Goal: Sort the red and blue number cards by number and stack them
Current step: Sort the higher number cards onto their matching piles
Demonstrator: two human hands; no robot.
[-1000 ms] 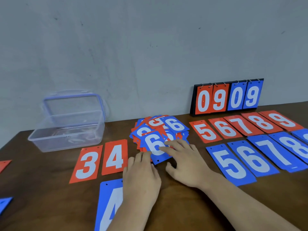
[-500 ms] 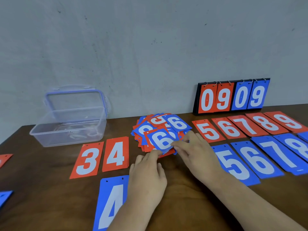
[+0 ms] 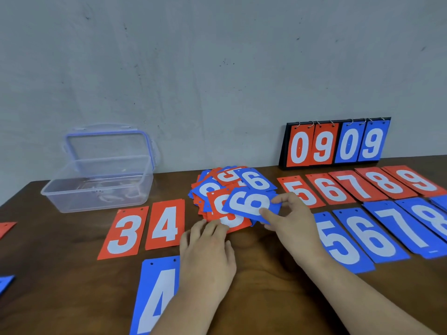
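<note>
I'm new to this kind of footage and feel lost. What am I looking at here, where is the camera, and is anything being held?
The one picture comes from a camera on a person's head, looking down at two bare hands; there is no machine. On the brown table lie red and blue number cards in rows, beside a mixed pile. Behind stand a clear box and a flip scoreboard reading 0909. The right hand pinches a blue 6 card above the pile. The left hand rests fingertips on the pile's near edge, on a red card.
</note>
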